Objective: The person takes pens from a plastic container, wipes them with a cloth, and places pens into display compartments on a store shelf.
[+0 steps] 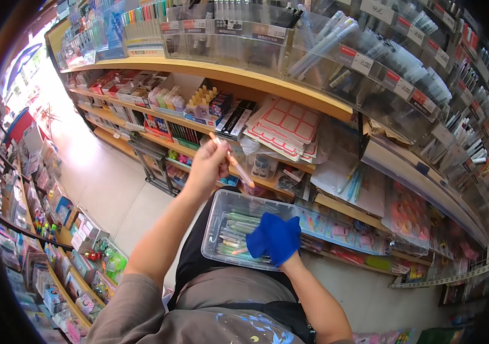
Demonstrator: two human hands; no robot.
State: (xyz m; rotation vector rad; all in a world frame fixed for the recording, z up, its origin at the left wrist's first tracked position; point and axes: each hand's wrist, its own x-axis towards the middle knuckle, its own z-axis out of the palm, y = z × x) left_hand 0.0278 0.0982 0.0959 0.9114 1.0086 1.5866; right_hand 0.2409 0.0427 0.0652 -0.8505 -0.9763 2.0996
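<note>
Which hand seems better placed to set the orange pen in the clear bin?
Probably the left hand: it already grips the orange pen, which points toward the clear bin. The right hand is covered by blue cloth.

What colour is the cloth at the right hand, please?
The cloth is plain deep blue, best seen in the head view.

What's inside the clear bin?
In the clear bin: slim pens, many greenish, loosely piled. Whatever lies directly beneath the blue cloth is covered; can't tell.
</note>
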